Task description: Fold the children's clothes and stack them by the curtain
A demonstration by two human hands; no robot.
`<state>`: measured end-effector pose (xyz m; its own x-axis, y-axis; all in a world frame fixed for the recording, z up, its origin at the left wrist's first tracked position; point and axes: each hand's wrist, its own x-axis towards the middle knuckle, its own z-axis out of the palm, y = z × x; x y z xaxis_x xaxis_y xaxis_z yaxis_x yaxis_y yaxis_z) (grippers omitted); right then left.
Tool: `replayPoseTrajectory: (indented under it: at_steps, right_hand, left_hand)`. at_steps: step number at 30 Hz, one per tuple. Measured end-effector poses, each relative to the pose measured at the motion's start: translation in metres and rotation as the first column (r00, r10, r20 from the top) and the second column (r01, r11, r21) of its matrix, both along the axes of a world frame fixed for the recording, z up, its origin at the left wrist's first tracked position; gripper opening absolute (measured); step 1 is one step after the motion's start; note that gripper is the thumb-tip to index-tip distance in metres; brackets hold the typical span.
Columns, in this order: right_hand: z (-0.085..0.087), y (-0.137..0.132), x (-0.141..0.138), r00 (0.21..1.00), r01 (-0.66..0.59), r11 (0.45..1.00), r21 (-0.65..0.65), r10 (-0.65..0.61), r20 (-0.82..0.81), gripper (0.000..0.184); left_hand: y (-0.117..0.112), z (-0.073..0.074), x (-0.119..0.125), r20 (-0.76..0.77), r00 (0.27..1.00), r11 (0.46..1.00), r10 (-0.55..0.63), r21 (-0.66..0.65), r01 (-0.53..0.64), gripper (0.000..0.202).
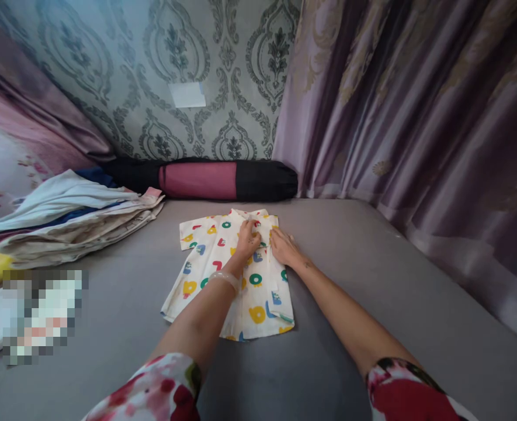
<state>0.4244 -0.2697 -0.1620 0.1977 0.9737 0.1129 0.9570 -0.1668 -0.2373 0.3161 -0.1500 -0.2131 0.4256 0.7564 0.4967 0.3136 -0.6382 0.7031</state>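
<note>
The shirt lay front up on the bed. The left hand rested curled just below the collar, and I could not tell whether it pinched cloth. The right hand lay flat and open beside it. They seemed to be smoothing or buttoning. Any next move called for keeping the front flat.

A home bedroom: grey bed, bolster pillow, curtains, patterned wallpaper.

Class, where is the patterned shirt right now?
Head view: the patterned shirt lies centre-frame on the grey bed, under the left hand and right hand, right of the clothes pile.
</note>
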Motion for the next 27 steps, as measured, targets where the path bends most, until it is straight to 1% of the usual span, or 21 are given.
replayPoseTrajectory:
  at_steps: [2,6,11,15,20,23,27]
  right_hand:
    - [-0.004,0.011,0.003,1.0,0.015,1.0,-0.023,-0.015,0.009,0.04]
    - [-0.008,0.024,0.009,0.999,0.043,0.998,-0.054,-0.042,0.025,0.042]
    - [-0.01,0.04,0.018,0.996,0.071,0.994,-0.079,-0.068,0.049,0.046]
    - [-0.008,0.05,0.023,0.992,0.105,0.991,-0.079,-0.098,0.085,0.047]
    - [-0.004,0.059,0.027,0.986,0.145,0.987,-0.073,-0.138,0.094,0.044]
    - [-0.004,0.064,0.032,0.987,0.144,0.987,-0.065,-0.138,0.085,0.043]
    - [-0.004,0.068,0.044,0.99,0.134,0.986,-0.098,-0.129,0.054,0.043]
  left_hand:
    - [0.003,-0.003,0.001,-0.011,1.0,1.0,-0.01,0.001,0.01,0.049]
    - [0.007,-0.009,0.0,0.002,0.999,0.999,-0.042,-0.019,0.042,0.06]
    - [0.007,-0.011,0.0,0.02,0.998,0.998,-0.061,-0.027,0.061,0.063]
    - [0.006,-0.009,-0.001,0.024,0.997,0.997,-0.069,-0.015,0.069,0.06]
    - [0.004,-0.004,-0.001,0.004,0.994,0.993,-0.113,0.041,0.112,0.061]
    - [0.002,0.0,-0.001,-0.027,0.986,0.984,-0.162,0.071,0.163,0.062]
    - [-0.004,0.007,0.0,-0.083,0.976,0.975,-0.203,0.078,0.21,0.06]
